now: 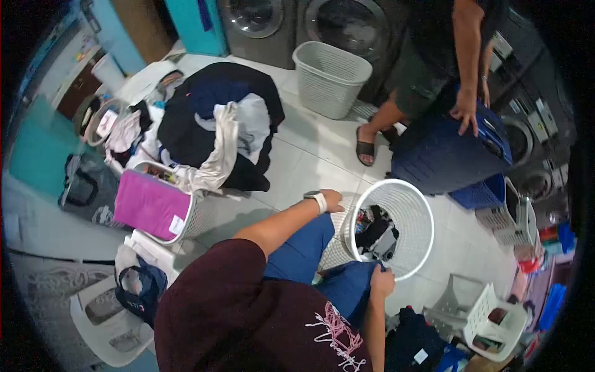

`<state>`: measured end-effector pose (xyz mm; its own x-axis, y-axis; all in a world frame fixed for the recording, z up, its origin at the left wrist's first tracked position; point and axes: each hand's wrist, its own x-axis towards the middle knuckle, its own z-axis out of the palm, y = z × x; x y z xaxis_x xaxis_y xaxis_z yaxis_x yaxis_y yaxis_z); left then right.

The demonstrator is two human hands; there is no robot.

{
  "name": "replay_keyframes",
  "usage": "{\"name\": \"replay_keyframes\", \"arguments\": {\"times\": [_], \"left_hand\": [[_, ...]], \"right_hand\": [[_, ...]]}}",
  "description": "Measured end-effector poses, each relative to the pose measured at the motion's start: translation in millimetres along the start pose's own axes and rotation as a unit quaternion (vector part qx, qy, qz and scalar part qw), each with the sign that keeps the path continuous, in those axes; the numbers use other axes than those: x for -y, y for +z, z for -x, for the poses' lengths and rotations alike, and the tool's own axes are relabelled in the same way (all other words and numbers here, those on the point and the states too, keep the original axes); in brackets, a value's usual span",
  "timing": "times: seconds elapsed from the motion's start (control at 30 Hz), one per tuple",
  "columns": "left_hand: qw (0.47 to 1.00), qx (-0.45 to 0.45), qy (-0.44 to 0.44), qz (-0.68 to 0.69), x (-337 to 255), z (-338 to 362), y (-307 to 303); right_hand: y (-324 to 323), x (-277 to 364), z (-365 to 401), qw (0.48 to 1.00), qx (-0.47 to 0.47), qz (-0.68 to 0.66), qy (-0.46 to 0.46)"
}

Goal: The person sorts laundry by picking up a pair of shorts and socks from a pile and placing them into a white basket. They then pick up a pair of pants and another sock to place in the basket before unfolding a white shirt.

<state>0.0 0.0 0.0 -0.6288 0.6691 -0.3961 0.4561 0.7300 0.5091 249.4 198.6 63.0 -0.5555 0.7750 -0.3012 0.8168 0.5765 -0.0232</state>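
Note:
My left hand, with a pale watch on the wrist, is by my left knee in blue trousers. Its fingers point away and are mostly hidden. My right hand is closed at my other knee, close to the near rim of a white round laundry basket; what is in its fingers, if anything, I cannot make out. Dark and grey clothes lie at the bottom of that basket, which stands between my knees and the other person.
A person in dark shorts leans over a large dark blue hamper. A big clothes pile lies on the left, beside a basket with a magenta cloth. A grey basket stands before the washing machines.

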Motion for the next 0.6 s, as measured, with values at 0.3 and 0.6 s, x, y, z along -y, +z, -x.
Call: {"name": "replay_keyframes", "arguments": {"times": [0.3,0.6], "left_hand": [[0.957,-0.139,0.048,0.249,28,17,-17],[0.842,-0.413,-0.046,0.345,125,63,-4]], "right_hand": [[17,4,7,1.0,-0.025,-0.012,-0.013],[19,1,12,0.999,-0.046,-0.016,-0.019]]}}
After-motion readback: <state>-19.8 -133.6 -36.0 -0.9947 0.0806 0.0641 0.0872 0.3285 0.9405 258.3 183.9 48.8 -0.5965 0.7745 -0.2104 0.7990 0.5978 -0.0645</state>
